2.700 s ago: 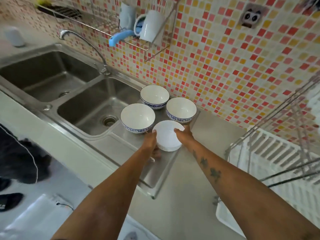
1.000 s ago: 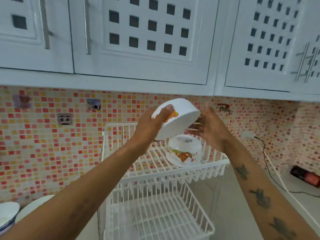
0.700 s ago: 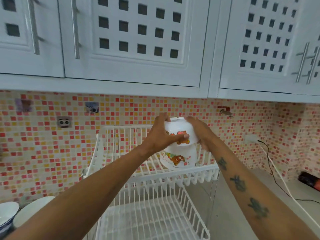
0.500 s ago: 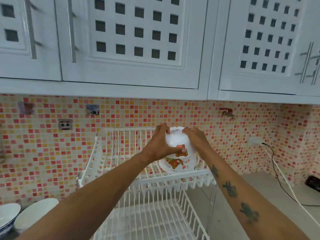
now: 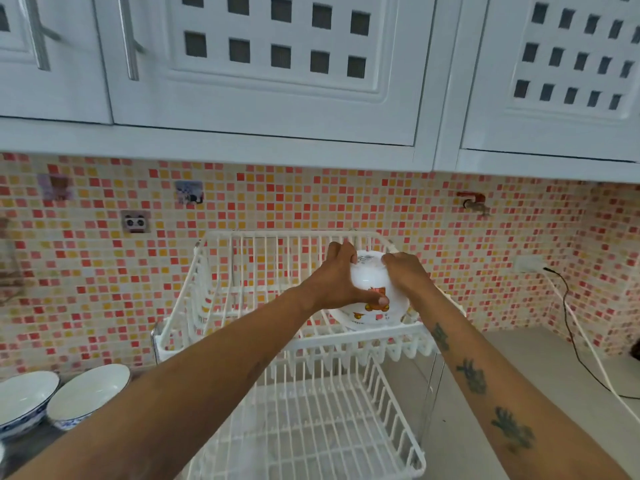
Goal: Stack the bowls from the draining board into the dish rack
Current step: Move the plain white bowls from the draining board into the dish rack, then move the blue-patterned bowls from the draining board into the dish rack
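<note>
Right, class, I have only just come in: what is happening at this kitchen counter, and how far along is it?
A person is putting bowls away. Both hands, the left hand and the right hand, hold an upturned white bowl with an orange picture, set down over another upturned bowl on the upper tier of the white dish rack. The lower tier holds no bowls. Two blue-patterned bowls wait at the lower left, not yet moved.

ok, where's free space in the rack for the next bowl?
Upper tier: bare left of the inverted bowl stack, which both hands hold at its right end. Lower tier looks bare. Two blue-rimmed bowls wait at lower left.
</note>
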A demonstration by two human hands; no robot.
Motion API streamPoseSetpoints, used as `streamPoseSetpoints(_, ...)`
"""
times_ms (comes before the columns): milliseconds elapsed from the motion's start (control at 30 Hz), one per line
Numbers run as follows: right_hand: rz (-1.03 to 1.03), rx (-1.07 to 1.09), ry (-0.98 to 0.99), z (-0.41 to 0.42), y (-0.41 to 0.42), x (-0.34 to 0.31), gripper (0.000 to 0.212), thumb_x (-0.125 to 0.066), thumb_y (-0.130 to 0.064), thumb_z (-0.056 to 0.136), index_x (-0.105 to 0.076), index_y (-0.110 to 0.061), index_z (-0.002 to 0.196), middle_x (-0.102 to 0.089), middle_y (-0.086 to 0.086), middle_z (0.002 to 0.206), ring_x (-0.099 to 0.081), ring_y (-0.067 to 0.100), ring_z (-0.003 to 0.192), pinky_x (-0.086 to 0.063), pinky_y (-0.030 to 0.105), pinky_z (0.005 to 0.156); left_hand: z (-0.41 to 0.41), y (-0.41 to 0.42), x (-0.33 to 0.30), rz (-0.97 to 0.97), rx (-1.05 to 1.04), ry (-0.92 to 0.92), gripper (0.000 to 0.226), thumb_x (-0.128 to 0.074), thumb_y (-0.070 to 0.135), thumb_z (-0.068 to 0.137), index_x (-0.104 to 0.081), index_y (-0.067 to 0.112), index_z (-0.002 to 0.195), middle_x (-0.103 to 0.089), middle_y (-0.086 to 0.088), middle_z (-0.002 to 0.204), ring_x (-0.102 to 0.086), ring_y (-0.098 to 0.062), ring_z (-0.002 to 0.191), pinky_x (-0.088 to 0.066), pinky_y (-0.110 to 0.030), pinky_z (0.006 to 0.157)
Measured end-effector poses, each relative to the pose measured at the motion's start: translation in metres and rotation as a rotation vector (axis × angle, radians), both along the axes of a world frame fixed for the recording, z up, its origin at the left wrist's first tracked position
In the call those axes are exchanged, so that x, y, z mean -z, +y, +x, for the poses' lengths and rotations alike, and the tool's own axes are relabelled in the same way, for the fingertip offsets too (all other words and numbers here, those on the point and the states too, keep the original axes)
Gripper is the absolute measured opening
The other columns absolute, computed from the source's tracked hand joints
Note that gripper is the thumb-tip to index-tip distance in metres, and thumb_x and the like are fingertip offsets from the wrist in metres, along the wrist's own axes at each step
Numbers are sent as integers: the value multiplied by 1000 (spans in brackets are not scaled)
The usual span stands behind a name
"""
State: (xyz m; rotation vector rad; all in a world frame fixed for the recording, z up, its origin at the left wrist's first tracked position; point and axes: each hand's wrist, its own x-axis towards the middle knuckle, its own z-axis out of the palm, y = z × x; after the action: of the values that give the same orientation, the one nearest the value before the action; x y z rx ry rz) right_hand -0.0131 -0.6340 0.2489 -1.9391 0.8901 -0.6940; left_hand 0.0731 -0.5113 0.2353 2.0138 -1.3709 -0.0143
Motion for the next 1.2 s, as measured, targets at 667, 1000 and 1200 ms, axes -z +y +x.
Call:
streamPoseSetpoints(667, -357, -303, -772, 54, 183, -69, 25, -48, -5, 88, -69, -18, 89, -66, 8, 82, -48, 2, 53, -40, 8, 54, 39, 182, -76, -200, -110, 243, 51, -23, 46, 103, -50, 12, 130, -42, -7, 147, -44, -23, 131, -40, -38, 101)
streamPoseSetpoints(1000, -93, -900, -850, 145, 406, -64, 24, -49, -4, 89, -71, -13, 85, -67, 21, 75, -52, 35, 63, -42, 22, 58, 127, 430, -43, -482, -459, 653, 58, -21, 54, 100, -62, 17, 84, -69, -3, 97, -66, -25, 94, -49, -37, 83)
streamPoseSetpoints(1200, 126, -1054, -557, 223, 485, -5, 31, -47, -2, 91, -69, -18, 74, -70, 3, 87, -64, 11, 73, -52, 16, 69, 161, 536, 31, -445, -742, 825, 66, -17, 53, 101, -66, 10, 87, -69, -7, 98, -65, -24, 93, -47, -38, 89)
